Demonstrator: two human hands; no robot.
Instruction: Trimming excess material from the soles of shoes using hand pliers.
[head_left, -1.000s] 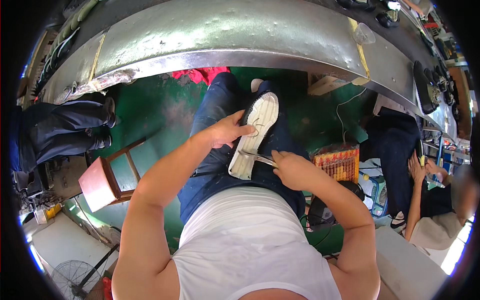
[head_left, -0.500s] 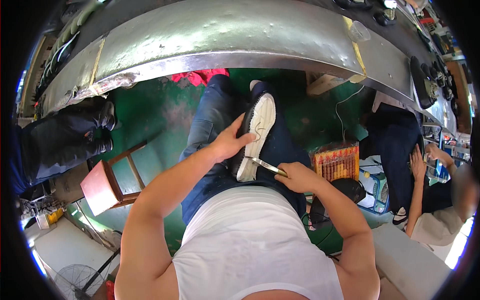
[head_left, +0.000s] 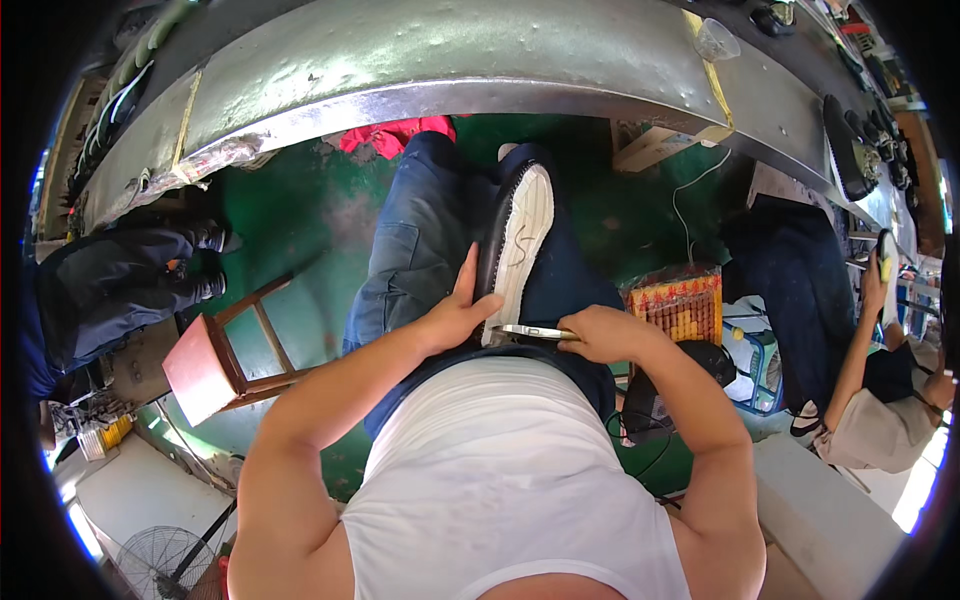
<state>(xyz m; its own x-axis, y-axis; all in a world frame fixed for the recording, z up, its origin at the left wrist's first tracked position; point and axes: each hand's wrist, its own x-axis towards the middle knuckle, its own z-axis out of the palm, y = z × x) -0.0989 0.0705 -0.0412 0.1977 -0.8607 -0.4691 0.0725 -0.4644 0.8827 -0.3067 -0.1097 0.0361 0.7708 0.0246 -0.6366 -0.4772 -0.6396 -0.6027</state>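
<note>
at the far left, dark trouser legs and shoes of another person (head_left: 120, 285) are seen beside a small red stool (head_left: 215, 365) on the green floor (head_left: 300, 230). a long grey metal counter (head_left: 430, 55) is curved across the top. at the centre, a black shoe with a white sole (head_left: 517, 250) is laid sole-up on the lap, along the right thigh. the left hand (head_left: 455, 315) is pressed against the shoe's left side near the heel, fingers stretched along its black edge. the right hand (head_left: 600, 333) is closed around a slim metal tool (head_left: 535, 331), whose tip is held at the heel of the sole. further right, an orange-patterned box (head_left: 678, 300) is set on the floor, and a seated person (head_left: 880, 400) is seen at the edge.
</note>
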